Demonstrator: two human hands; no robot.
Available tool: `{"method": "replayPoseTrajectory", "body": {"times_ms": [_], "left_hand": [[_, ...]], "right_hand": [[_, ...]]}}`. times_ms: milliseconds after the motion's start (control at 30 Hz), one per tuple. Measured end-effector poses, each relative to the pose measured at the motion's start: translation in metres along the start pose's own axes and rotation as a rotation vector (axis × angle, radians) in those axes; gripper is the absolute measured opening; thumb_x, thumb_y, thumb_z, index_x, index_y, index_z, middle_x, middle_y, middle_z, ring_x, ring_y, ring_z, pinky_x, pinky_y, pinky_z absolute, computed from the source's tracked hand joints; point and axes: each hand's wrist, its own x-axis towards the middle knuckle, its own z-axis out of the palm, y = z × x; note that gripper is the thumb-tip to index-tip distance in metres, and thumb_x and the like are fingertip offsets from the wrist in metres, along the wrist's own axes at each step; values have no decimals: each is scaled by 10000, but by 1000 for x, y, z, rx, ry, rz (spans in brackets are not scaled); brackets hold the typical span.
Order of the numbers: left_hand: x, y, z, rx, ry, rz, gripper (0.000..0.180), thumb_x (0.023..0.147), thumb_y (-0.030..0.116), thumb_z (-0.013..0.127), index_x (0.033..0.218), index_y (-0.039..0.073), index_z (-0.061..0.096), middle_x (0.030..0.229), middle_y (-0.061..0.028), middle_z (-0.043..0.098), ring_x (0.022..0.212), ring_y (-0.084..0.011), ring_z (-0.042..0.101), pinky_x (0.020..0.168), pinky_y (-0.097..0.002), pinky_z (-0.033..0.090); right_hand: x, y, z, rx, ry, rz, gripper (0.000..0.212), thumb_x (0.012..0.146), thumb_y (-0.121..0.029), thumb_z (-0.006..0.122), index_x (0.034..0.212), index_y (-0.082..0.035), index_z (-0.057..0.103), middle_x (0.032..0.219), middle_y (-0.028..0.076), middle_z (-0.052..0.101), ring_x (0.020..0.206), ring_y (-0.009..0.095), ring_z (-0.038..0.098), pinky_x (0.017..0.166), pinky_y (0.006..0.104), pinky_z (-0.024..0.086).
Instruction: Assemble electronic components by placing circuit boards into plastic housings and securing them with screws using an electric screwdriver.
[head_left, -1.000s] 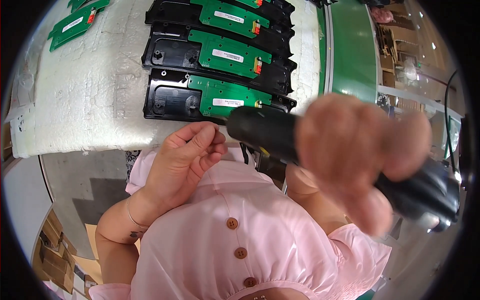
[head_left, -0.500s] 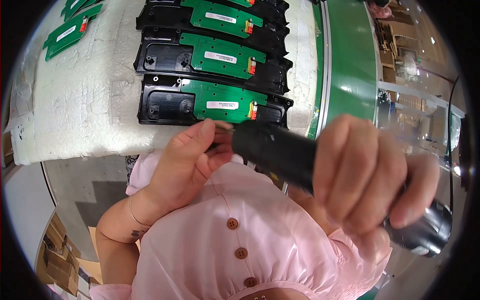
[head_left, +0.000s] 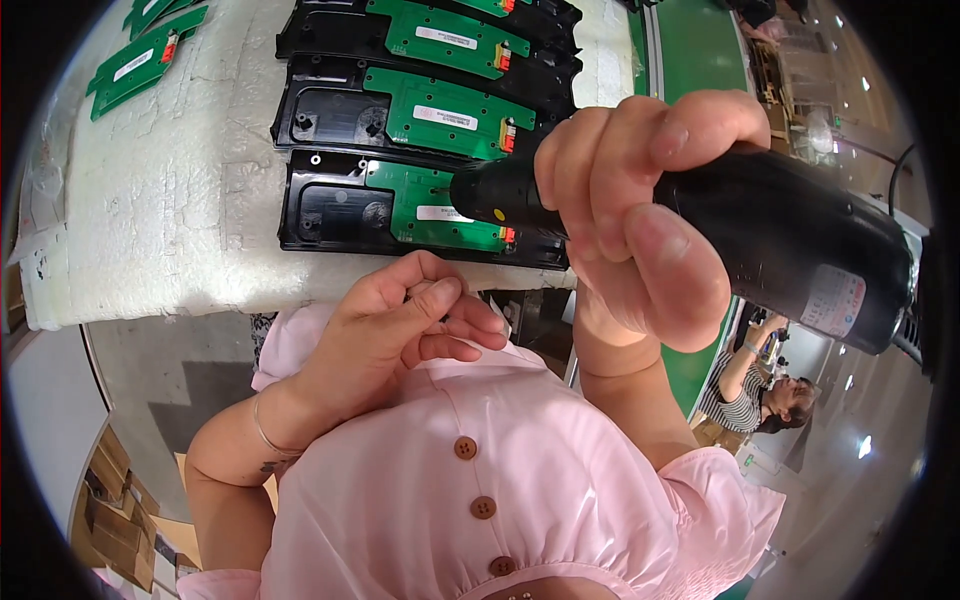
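My right hand (head_left: 640, 210) is wrapped around a black electric screwdriver (head_left: 800, 240), held tilted with its nose to the left. The bit points at the nearest green circuit board (head_left: 408, 210) and seems to meet it near the upper middle; exact contact is hard to see. That board lies in a black plastic housing (head_left: 330, 205), its right part hidden behind the screwdriver and hand. My left hand (head_left: 385, 315) hovers just off the table's near edge, with thumb and fingers pinched together. Whatever they hold is too small to make out.
More black housings with green boards (head_left: 440, 115) lie in a row beyond. Loose green boards (head_left: 135, 65) rest at the far left of the foam-covered table (head_left: 180, 220). A green conveyor belt (head_left: 700, 50) runs along the right side. Another person (head_left: 760, 390) is off to the right.
The screwdriver has moved from beside my left fingers up and away, its bit now over the nearest board. My left hand has drawn slightly back toward me, its fingers shifted.
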Motion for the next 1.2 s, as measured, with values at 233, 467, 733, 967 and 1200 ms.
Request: {"method": "replayPoseTrajectory", "body": {"times_ms": [233,467,733,967,1200], "left_hand": [[3,-5,-11,-30,0,119,132,849,125,568,938,29,555,886,-88,605,811,-159,598,733,-254,477],[4,-2,-10,-169,102,139,166,846,137,574,969,26,569,889,-78,605,795,-139,596,720,-236,490],[8,3,-5,-326,86,139,169,858,178,560,951,38,571,862,-52,601,782,-127,593,699,-208,488],[15,-3,-3,-275,105,182,155,863,200,552,901,51,572,824,-43,599,763,-120,587,690,-210,484],[11,4,20,-376,79,105,346,914,272,444,1092,-21,493,947,-115,578,869,-189,581,828,-247,460]], "right_hand": [[4,-1,2,-29,-33,46,251,663,-40,484,895,-69,391,598,12,421,488,115,396,508,292,360],[8,3,1,-23,-38,91,256,673,-53,520,894,-66,390,609,16,429,498,118,407,502,276,350],[0,-42,-2,220,-180,-145,296,657,-21,668,841,-104,451,497,-45,517,402,53,483,425,187,383],[-4,-44,-3,265,-160,-193,279,641,-9,716,788,-104,499,580,9,589,482,92,568,488,179,488],[3,-28,-5,240,-174,-270,331,665,-64,734,879,-115,488,594,-16,583,480,67,553,455,168,454]]}}
